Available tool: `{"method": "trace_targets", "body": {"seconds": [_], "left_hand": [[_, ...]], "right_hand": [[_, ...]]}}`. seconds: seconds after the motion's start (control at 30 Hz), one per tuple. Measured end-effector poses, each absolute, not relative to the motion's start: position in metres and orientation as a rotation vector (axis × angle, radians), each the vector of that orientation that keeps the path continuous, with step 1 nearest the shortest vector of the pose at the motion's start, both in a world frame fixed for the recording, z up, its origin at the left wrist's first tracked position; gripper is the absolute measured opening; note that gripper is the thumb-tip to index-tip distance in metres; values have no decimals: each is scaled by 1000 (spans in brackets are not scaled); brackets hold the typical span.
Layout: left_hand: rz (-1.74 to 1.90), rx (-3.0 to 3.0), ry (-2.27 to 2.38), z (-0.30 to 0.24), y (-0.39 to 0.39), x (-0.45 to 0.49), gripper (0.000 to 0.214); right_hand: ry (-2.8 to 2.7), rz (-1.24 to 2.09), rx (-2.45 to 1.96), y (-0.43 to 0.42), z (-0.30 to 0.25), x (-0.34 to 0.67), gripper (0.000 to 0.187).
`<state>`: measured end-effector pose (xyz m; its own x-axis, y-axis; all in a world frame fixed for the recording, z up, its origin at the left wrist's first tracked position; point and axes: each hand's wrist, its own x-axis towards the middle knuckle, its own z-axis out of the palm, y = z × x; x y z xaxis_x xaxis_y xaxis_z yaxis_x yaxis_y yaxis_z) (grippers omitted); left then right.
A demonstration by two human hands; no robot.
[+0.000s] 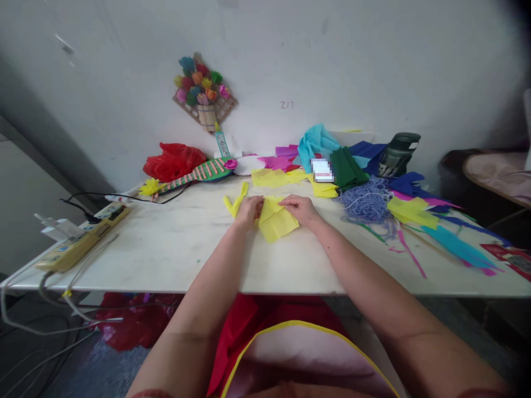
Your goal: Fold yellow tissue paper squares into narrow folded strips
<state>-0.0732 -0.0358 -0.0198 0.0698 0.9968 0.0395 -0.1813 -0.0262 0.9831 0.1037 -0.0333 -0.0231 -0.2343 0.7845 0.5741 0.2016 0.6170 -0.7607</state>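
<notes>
Yellow paper [277, 221] lies between left hand [249, 211] and right hand [303, 211]; both, nearly closed, pinch it.

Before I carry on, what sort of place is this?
Likely a handicraft workspace: the left hand and right hand hold a yellow sheet, tangled bluish-purple yarn lies on the white table, and artificial-looking flowers hang on the wall.

Thin, creased yellow sheet [277, 222]
</notes>
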Motion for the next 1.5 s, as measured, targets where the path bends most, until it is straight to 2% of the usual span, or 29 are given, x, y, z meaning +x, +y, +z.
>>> {"method": "trace_targets", "body": {"seconds": [0.2,0.63,1.1,1.23,1.5], "left_hand": [[1226,1269,972,-19,-41,-75,34],[1208,1490,1087,-21,-42,-77,33],[1234,1593,1107,-17,-45,-76,32],[1239,1667,1142,-16,-45,-76,32],[1171,1752,1207,-10,-48,-75,31]], "right_hand": [[-1804,628,-803,-32,-25,104,23],[-1837,571,-777,-33,-23,104,24],[-1609,920,-974,-41,-15,101,16],[-1544,962,-956,-37,-18,100,23],[-1515,1027,-1006,-41,-13,102,24]]}}
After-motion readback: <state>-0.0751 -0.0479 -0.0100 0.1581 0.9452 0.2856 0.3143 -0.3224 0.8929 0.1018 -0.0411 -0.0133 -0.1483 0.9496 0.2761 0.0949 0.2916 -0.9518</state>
